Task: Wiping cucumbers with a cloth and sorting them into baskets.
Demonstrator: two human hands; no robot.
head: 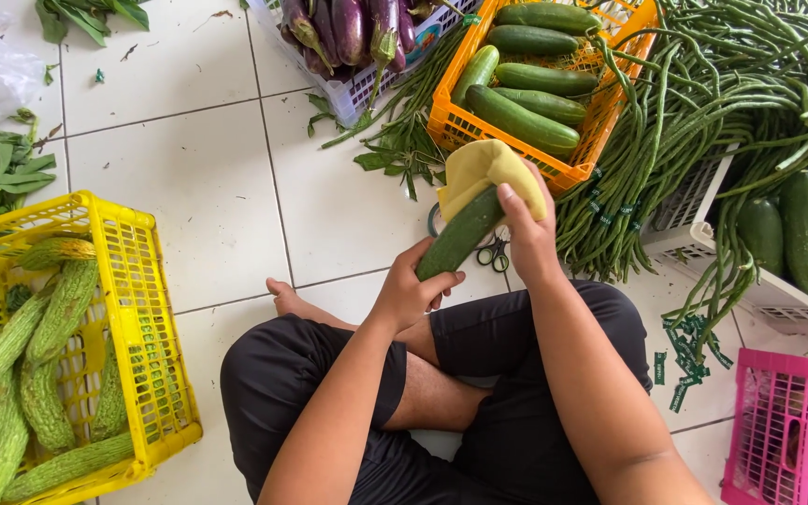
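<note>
White glazed floor tiles (189, 187), littered with leaf scraps, form the work surface on which a seated, cross-legged person handles produce. At centre, the left hand (411, 292) is closed around the lower end of a long dark-green cucumber (460, 236), held tilted above the lap, while the right hand (526, 229) presses a folded yellow cloth (483, 170) over its upper end, fingers wrapped round cloth and fruit together. Judged from its look, the cucumber is firm, moderately heavy and smooth-skinned (likely slippery if damp), so it is best taken near both ends, as here, rather than pinched at mid-length. Just beyond the hands, small scissors (493, 252) lie on the tiles. Behind them stands an orange plastic crate (507, 140) of similar cucumbers, flanked by a white crate of purple aubergines (348, 28) and a heap of long green beans (731, 84). To the person's left, a yellow plastic crate (133, 281) holds ridged pale-green gourds (49, 346); a pink crate (769, 421) sits to the right.
</note>
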